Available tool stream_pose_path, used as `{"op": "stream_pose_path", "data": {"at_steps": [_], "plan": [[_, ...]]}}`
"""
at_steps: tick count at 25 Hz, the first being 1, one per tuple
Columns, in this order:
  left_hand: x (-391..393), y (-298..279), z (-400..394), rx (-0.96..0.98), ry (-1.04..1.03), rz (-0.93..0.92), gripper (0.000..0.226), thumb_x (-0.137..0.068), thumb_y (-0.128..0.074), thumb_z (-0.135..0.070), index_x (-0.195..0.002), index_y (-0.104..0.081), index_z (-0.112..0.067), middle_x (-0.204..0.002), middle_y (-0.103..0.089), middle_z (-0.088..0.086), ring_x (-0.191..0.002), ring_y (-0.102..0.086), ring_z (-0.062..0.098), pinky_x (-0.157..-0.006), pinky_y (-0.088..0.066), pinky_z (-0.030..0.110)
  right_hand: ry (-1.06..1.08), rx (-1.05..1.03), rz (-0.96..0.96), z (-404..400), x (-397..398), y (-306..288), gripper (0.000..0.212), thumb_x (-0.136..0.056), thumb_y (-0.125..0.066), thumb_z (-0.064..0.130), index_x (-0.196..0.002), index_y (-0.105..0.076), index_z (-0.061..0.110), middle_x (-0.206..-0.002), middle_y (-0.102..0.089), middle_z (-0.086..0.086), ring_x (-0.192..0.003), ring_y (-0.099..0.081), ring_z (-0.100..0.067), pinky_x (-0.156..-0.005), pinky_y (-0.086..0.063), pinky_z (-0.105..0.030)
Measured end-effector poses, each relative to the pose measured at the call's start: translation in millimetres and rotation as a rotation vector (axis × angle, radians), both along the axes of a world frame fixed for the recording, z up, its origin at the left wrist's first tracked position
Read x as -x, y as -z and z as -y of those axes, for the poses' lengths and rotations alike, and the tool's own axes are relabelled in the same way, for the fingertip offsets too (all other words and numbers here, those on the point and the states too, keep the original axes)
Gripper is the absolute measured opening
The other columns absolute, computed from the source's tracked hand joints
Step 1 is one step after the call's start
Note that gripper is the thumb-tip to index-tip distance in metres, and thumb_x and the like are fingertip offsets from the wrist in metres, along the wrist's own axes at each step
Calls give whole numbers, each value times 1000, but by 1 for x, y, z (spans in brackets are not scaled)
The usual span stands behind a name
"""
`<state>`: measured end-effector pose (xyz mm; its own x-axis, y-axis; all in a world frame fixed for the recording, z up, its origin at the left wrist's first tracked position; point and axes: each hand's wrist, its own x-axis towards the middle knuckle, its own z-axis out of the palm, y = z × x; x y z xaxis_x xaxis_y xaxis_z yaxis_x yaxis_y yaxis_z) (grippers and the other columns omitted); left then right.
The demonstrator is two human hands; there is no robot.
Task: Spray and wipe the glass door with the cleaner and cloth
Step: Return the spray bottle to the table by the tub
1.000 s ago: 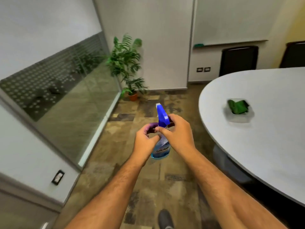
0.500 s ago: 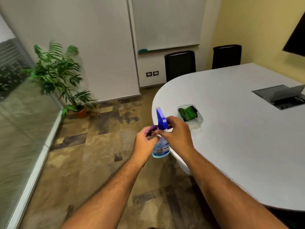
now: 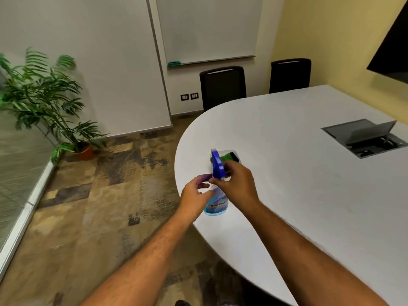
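Observation:
A clear spray bottle [image 3: 216, 204] with blue liquid and a blue trigger head is held upright over the near edge of the white table [image 3: 309, 184]. My right hand [image 3: 237, 186] grips its neck just under the trigger head. My left hand [image 3: 196, 195] touches the bottle's left side with its fingers loosely curled and partly apart. Right behind the bottle a green cloth [image 3: 227, 157] lies in a clear tray on the table, mostly hidden by the trigger head. A strip of the glass wall [image 3: 13, 173] shows at the far left.
A potted plant [image 3: 50, 107] stands in the corner by the glass. Two black chairs [image 3: 223, 87] are at the table's far end under a whiteboard. An open cable box [image 3: 364, 138] is set into the tabletop at the right. Patterned floor lies between glass and table.
The view has swung right, away from the glass and toward the table. The bottle now sits in front of the cloth tray. My left hand's fingers have loosened on the bottle.

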<state>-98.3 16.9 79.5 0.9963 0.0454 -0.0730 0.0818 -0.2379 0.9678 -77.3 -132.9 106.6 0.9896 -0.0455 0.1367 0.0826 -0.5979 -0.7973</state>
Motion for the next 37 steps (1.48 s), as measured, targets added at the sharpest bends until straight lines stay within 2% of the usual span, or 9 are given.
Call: {"op": "stream_pose_path", "data": {"at_steps": [4,8,13,18,27,30,32,35,37], "plan": [[-35,16,49,-69,21,-52,49,-92,-79,-19,-135,-63,-36,-128,-67,-19,-119,-62,-1,-87,-51,19,-10,15,-31,54,-47,18,54,-84,-90,40,-129,-70,21,-123,-79,0,-107,-75,-21,-99,-63,-40],[-50,39,85,-76,-48,-151,53,-93,-79,-14,-141,-63,-27,-141,-65,-9,-130,-60,12,-96,-51,25,-12,14,-78,93,-81,44,50,-80,-93,39,-120,-70,22,-112,-77,4,-94,-71,-16,-81,-57,-24],[-64,57,110,-91,-124,-259,54,-93,-78,-11,-143,-61,-24,-148,-61,-5,-136,-55,17,-100,-49,28,-33,26,-134,112,-111,75,50,-82,-92,36,-122,-68,16,-114,-75,-2,-94,-68,-19,-83,-53,-26],[-88,67,116,-108,-167,-277,50,-95,-76,-11,-141,-62,-24,-145,-61,-5,-132,-54,14,-97,-46,28,-82,43,-174,118,-132,101,54,-83,-91,35,-126,-65,16,-121,-74,-5,-96,-66,-19,-88,-58,-31],[-110,82,121,-132,-241,-293,41,-98,-70,-8,-135,-66,-24,-145,-63,-2,-135,-55,18,-105,-47,32,-224,55,-254,138,-144,116,54,-82,-90,42,-124,-62,24,-117,-67,7,-101,-66,-14,-80,-52,-20],[-118,88,121,-121,-232,-296,40,-99,-68,-7,-135,-66,-25,-144,-64,-3,-132,-55,15,-105,-48,32,-269,65,-324,143,-148,118,48,-83,-91,35,-118,-59,29,-115,-65,9,-103,-65,-14,-75,-49,-16],[-127,95,120,-125,-222,-307,39,-101,-65,-4,-133,-66,-26,-145,-63,-3,-130,-54,13,-108,-49,34,-297,63,-364,147,-154,123,49,-84,-90,21,-122,-60,27,-120,-65,8,-108,-66,-16,-76,-50,-16],[-148,104,107,-123,-225,-323,41,-101,-62,1,-131,-66,-26,-144,-63,-2,-132,-55,14,-109,-50,35,-274,67,-394,153,-173,129,50,-85,-78,-6,-125,-64,19,-127,-67,0,-112,-65,-19,-76,-50,-17],[-165,111,98,-112,-217,-318,43,-100,-61,5,-131,-66,-24,-139,-64,-3,-134,-57,19,-106,-50,32,-222,120,-361,150,-192,131,49,-86,-66,-14,-127,-66,13,-128,-69,-6,-107,-62,-18,-84,-49,-23]]}}
